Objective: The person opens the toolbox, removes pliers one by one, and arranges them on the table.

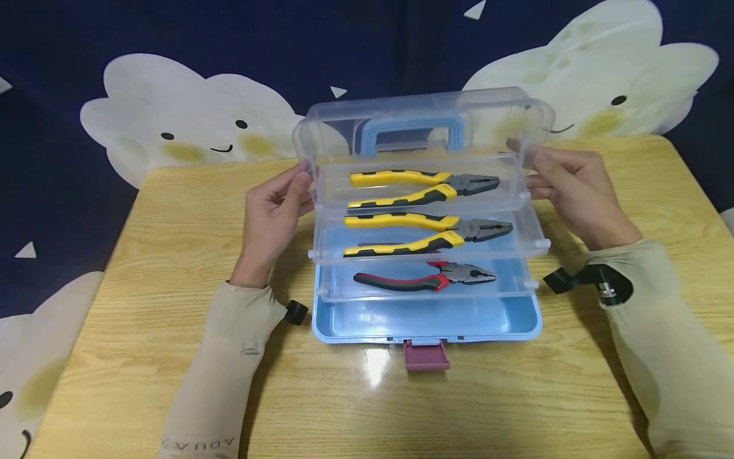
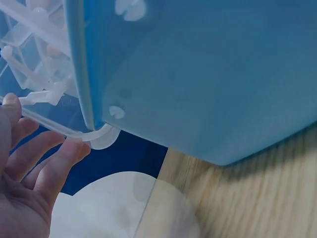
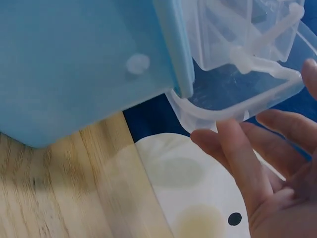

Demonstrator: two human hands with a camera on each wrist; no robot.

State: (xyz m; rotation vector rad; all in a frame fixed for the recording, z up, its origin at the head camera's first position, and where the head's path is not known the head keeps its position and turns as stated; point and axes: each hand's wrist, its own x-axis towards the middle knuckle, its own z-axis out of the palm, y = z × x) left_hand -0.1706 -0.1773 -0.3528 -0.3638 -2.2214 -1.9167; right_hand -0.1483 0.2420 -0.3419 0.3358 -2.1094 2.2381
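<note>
A light blue toolbox (image 1: 421, 338) stands on the table with its clear lid (image 1: 413, 102) raised at the back. Clear plastic trays (image 1: 338, 294) are fanned out in steps above the base. Yellow-and-black pliers (image 1: 395, 177) lie in the upper tray, a second yellow-and-black pair (image 1: 395, 222) in the middle one, and red-and-black pliers (image 1: 401, 282) in the lowest. My left hand (image 1: 269, 213) holds the lid's left edge between thumb and fingers. At the opposite edge, my right hand (image 1: 579, 191) grips the lid, its fingertips (image 3: 229, 130) against the rim.
A blue handle (image 1: 413, 122) is set in the lid, and a purple latch (image 1: 425, 356) hangs at the toolbox front. Wooden table (image 1: 189, 255) surrounds the box. Behind it hangs dark blue cloth (image 1: 229, 32) with white clouds. Black camera mounts sit at both wrists.
</note>
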